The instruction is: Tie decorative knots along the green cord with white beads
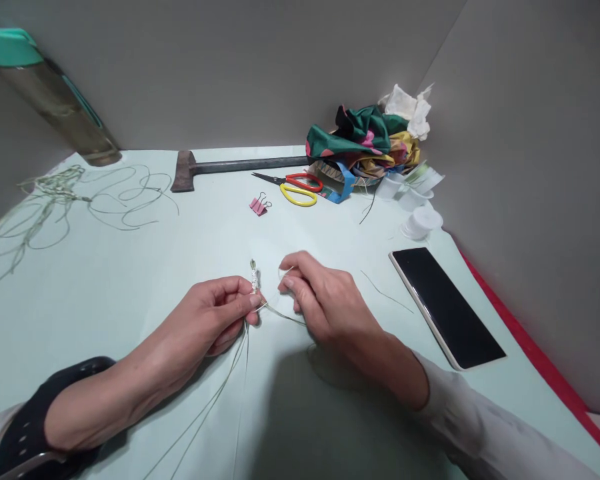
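Observation:
My left hand [225, 310] pinches a short knotted cord [254, 277] between thumb and fingers. White knots and a small green loop stick up above the fingertips. Thin green strands [215, 399] trail from below this hand toward the front, and another runs right, under my right hand [320, 290]. Thumb and forefinger of that right hand are closed on a fine white thread [286, 272], which shows as a small loop at the fingertips. Where the thread meets the cord is partly hidden by the left fingers.
Behind the hands lie a pink binder clip [260, 205], scissors [300, 189] and a hammer [184, 172]. Patterned cloth [365, 137] is heaped at the back right, near white spools [422, 223]. A phone [445, 307] lies right, tangled green cord [63, 183] left, beside a bottle [60, 100].

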### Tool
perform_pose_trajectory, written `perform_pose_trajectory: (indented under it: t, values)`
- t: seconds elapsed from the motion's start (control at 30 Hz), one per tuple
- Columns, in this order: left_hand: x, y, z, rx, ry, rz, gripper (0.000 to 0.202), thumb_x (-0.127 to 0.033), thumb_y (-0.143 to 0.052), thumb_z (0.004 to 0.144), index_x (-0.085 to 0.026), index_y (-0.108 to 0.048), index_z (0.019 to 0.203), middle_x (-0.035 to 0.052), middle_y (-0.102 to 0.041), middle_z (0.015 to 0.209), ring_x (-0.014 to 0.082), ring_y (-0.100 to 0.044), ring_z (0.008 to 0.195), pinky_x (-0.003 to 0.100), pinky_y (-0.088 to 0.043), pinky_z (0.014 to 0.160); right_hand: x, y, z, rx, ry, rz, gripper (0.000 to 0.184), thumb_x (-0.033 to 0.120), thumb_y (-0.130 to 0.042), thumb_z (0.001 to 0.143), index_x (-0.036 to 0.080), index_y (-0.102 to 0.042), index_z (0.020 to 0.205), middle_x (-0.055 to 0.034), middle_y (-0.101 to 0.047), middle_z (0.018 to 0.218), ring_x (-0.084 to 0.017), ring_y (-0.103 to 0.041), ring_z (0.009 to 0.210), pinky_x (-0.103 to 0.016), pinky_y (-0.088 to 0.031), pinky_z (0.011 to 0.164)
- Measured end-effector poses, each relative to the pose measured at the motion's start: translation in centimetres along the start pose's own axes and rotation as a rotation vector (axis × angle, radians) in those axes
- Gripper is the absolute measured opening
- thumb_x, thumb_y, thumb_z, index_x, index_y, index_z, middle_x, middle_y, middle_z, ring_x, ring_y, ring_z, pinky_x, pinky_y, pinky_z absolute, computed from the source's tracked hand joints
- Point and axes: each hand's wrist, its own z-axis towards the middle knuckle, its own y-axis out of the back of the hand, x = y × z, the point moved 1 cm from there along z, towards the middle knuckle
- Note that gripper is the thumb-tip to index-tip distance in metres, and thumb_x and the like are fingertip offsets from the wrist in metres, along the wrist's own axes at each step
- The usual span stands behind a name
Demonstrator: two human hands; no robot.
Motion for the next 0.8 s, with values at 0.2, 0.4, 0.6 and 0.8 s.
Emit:
perform_pose_trajectory:
  t: [0.2, 0.4, 0.6, 0.8]
  values:
    - [-0.2, -0.1, -0.1, -0.013, 0.003, -0.008, 0.043, -0.047, -0.093, 0.067, -0.017, -0.062, 0.065, -0.0079, -0.041, 0.051, 0.0033, -0.022, 0.043, 0.021, -0.014, 0.041, -0.2, 0.6, 1.2, -0.123, -0.106, -0.063, 0.011, 0.023, -0.054, 0.102, 0.021, -0.062, 0.096, -0.0010, -0.074, 0.087, -0.014, -0.060, 0.072, -0.029, -0.038, 0.071]
    - [-0.3, -0.3, -0.3, -0.017, -0.027, -0.026, 0.040, -0.041, -0.094, 0.065, -0.017, -0.062, 0.065, -0.0092, -0.040, 0.048, 0.0032, -0.023, 0.042, 0.019, -0.015, 0.040, -0.3, -1.9, 0.9, 0.005, -0.078, -0.094, 0.015, 0.016, -0.062, 0.097, 0.017, -0.076, 0.091, -0.0073, -0.077, 0.096, -0.018, -0.063, 0.085, -0.032, -0.038, 0.077]
    - [0.2, 0.0, -0.3, -0.009, -0.041, -0.043, 0.036, -0.040, -0.091, 0.072, -0.018, -0.063, 0.072, -0.0108, -0.040, 0.049, 0.0037, -0.024, 0.043, 0.019, -0.016, 0.040, 0.7, -1.8, -0.2, 0.094, -0.132, 0.054, 0.022, 0.020, -0.060, 0.098, 0.016, -0.080, 0.091, -0.0054, -0.078, 0.087, -0.015, -0.062, 0.076, -0.030, -0.042, 0.074]
    - [0.1, -0.1, -0.3, -0.006, -0.060, -0.013, 0.041, -0.048, -0.088, 0.074, -0.017, -0.061, 0.071, -0.0101, -0.041, 0.050, 0.0041, -0.024, 0.043, 0.020, -0.015, 0.040, 1.2, -1.3, -0.2, 0.114, -0.239, 0.237, 0.020, 0.022, -0.062, 0.092, 0.020, -0.081, 0.086, -0.0005, -0.077, 0.078, -0.013, -0.059, 0.068, -0.027, -0.042, 0.066]
